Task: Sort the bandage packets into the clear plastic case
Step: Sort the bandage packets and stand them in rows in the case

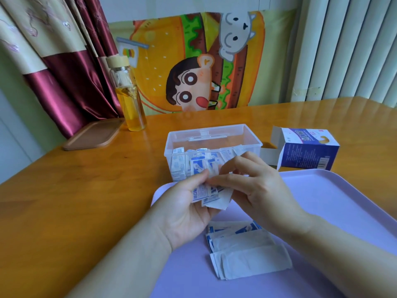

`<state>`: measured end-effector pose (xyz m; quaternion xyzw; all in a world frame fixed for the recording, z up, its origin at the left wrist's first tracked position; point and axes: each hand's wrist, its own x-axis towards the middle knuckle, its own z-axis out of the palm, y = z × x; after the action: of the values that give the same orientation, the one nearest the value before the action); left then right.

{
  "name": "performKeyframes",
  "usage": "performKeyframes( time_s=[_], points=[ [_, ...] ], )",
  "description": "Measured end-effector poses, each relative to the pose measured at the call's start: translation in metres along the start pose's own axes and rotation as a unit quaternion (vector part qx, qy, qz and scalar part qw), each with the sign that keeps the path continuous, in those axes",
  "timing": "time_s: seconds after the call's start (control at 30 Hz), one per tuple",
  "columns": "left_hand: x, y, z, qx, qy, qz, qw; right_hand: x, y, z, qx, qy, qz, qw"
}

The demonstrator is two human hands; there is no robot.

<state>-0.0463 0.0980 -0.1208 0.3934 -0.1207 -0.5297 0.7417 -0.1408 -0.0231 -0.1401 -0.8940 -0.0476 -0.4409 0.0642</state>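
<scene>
The left grip [182, 209] and right grip [260, 186] are bare, with bare forearms [133, 254] and slender fingers [245, 163].

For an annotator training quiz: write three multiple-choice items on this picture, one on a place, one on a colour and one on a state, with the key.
1. Where does the cardboard box lie relative to the clear plastic case?
A. inside it
B. on the table, to its right
C. stacked on top of it

2. What colour is the tray?
A. lilac
B. green
C. red

3. What are the left hand and the right hand doing?
A. resting flat on the wood
B. both holding one bunch of bandage packets
C. lifting a bottle

Key:
1 B: the box lies on its side on the wood, beside the case.
2 A: the tray's surface is pale lilac.
3 B: fingers of both hands curl on the bunch, in front of the case.
</scene>
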Motion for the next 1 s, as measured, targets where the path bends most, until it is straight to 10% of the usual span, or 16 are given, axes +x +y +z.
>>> performKeyframes(
  time_s=[0.13,0.37,0.53,0.7,1.0],
  points=[
    [0.003,0.006,-0.005,0.02,0.059,0.068,0.996,0.009,0.004,-0.015,0.066,-0.014,0.168,0.983],
    [0.005,0.013,-0.008,0.012,0.087,0.056,0.995,0.001,0.037,-0.037,-0.005,-0.363,0.363,0.858],
    [0.004,0.015,-0.007,0.013,0.081,0.036,0.996,0.009,0.025,-0.05,0.005,-0.275,0.296,0.915],
    [0.004,0.016,-0.006,-0.013,0.057,0.017,0.998,0.009,-0.013,-0.047,0.112,-0.515,0.255,0.811],
    [0.005,0.011,-0.009,0.013,0.056,0.01,0.998,0.007,-0.018,-0.044,0.068,-0.555,0.262,0.787]
  ],
)
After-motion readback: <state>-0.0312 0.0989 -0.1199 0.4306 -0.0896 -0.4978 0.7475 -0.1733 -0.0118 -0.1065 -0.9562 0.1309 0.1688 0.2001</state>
